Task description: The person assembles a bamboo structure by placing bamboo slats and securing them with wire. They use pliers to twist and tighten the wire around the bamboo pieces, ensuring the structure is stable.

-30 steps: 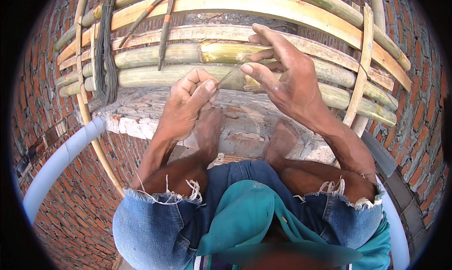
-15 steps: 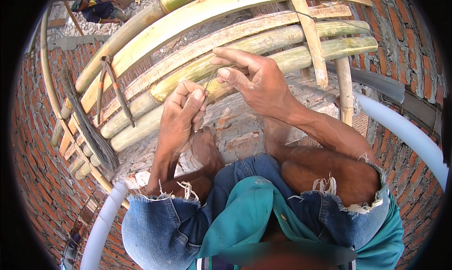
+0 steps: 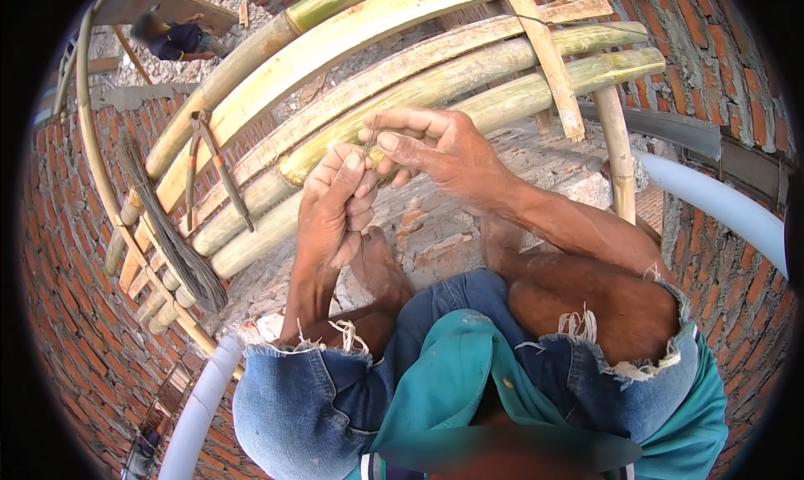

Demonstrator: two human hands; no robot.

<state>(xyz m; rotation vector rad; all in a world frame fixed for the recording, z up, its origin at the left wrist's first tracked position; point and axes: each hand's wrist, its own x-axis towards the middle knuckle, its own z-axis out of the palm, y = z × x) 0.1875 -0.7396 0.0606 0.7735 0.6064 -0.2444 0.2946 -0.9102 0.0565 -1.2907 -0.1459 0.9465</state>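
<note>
Thin dark tie wire (image 3: pixel 370 138) is pinched in front of me by both hands. My left hand (image 3: pixel 333 197) is closed on its lower part, and a loose end trails below the fist. Thumb and fingers of my right hand (image 3: pixel 445 157) close on the upper part, almost touching the left fingertips. Rust-handled pincers (image 3: pixel 207 149) rest across the bamboo poles to the left. Beside them a thick bundle of grey wire (image 3: pixel 172 233) lies over the poles' left ends.
Bamboo poles (image 3: pixel 494 103) and split bamboo strips (image 3: pixel 352 40) run side by side beyond my hands, with a crosspiece (image 3: pixel 544 53) at right. Brick walls (image 3: pixel 75 270) flank both sides. Pale blue pipes (image 3: pixel 712 199) stand near my knees. Another person (image 3: pixel 180 40) is below at far left.
My right hand has come down and closer to the left, its fingertips now meeting the wire beside the left thumb. The view has shifted slightly.
</note>
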